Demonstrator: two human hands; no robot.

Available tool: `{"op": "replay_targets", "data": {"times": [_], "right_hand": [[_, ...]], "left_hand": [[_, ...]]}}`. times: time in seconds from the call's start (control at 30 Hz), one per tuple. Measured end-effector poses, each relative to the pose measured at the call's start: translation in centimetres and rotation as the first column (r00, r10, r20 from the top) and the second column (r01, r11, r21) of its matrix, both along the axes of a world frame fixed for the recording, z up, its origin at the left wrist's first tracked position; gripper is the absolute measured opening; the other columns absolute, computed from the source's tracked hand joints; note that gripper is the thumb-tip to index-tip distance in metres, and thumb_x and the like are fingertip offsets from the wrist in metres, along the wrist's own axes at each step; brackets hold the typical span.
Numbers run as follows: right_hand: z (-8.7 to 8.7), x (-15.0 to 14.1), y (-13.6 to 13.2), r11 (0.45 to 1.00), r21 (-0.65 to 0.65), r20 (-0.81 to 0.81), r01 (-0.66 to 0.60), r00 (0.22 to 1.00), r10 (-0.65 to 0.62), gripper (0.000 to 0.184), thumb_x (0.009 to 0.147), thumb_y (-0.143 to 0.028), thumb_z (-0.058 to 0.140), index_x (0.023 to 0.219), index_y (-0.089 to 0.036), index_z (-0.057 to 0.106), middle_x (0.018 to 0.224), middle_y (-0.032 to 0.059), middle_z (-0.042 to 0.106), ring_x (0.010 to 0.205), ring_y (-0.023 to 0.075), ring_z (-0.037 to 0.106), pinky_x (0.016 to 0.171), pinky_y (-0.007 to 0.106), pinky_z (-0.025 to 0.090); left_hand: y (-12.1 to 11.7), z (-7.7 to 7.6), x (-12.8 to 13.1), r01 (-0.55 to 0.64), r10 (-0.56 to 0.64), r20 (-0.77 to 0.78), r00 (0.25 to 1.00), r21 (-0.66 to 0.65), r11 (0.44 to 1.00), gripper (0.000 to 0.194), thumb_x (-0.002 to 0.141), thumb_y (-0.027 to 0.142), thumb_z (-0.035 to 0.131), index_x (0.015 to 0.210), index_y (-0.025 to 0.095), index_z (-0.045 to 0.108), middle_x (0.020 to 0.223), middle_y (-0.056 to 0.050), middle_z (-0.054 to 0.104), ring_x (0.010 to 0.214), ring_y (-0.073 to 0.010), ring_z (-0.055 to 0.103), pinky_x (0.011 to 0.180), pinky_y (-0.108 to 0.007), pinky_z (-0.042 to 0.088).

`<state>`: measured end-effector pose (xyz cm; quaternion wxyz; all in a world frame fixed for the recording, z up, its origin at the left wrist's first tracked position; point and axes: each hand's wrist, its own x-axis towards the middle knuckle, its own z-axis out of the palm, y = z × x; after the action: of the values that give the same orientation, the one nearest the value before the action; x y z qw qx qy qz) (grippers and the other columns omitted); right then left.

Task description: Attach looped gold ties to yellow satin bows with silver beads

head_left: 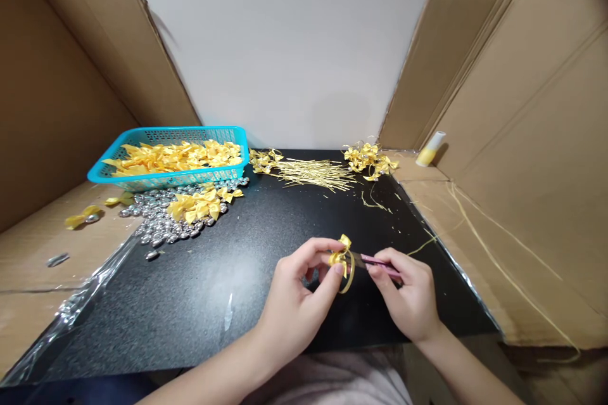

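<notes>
My left hand (304,291) is closed on a small yellow ribbon bow (339,257), pinched between thumb and fingers above the table. From the bow hangs a curved loop of thin gold tie (352,275). Closed around a slim pink tool (387,267), my right hand (408,291) is just to the right of the bow. The tool's darker end points left, close to the bow and loop. I cannot make out its exact kind, nor whether its tip touches the bow.
A blue basket (168,175) of yellow bows stands back left. Before it lie silver beads (161,227) and loose bows (197,204). Gold tie strips (316,175) sit at the back, beside finished-looking bow clusters (368,160). A thread spool (430,149) stands right, near cardboard walls.
</notes>
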<state>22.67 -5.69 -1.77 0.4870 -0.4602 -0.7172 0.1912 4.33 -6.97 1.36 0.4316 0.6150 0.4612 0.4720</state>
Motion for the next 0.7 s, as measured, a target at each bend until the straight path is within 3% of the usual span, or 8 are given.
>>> {"op": "replay_targets", "data": {"times": [0.6, 0.7], "right_hand": [[0.02, -0.38, 0.13, 0.996, 0.059, 0.067, 0.060, 0.996, -0.064, 0.023, 0.087, -0.032, 0.060, 0.069, -0.018, 0.061, 0.060, 0.0009, 0.061, 0.053, 0.0128, 0.059, 0.049, 0.021, 0.044], [-0.10, -0.28, 0.35, 0.998, 0.002, 0.073, 0.067, 0.995, -0.067, 0.026, 0.088, -0.034, 0.059, 0.068, -0.018, 0.059, 0.062, 0.0017, 0.064, 0.056, 0.0139, 0.062, 0.051, 0.021, 0.046]], "left_hand": [[0.32, -0.16, 0.09, 0.015, -0.013, 0.029, 0.999, -0.070, 0.997, 0.019, 0.086, 0.030, 0.061, 0.100, 0.018, 0.064, 0.078, -0.003, 0.072, 0.068, -0.0148, 0.061, 0.063, -0.025, 0.043], [0.95, -0.15, -0.43, 0.025, -0.023, 0.020, 1.000, -0.108, 0.994, 0.021, 0.085, 0.031, 0.062, 0.101, 0.017, 0.064, 0.077, -0.003, 0.071, 0.067, -0.0139, 0.061, 0.060, -0.023, 0.042]]}}
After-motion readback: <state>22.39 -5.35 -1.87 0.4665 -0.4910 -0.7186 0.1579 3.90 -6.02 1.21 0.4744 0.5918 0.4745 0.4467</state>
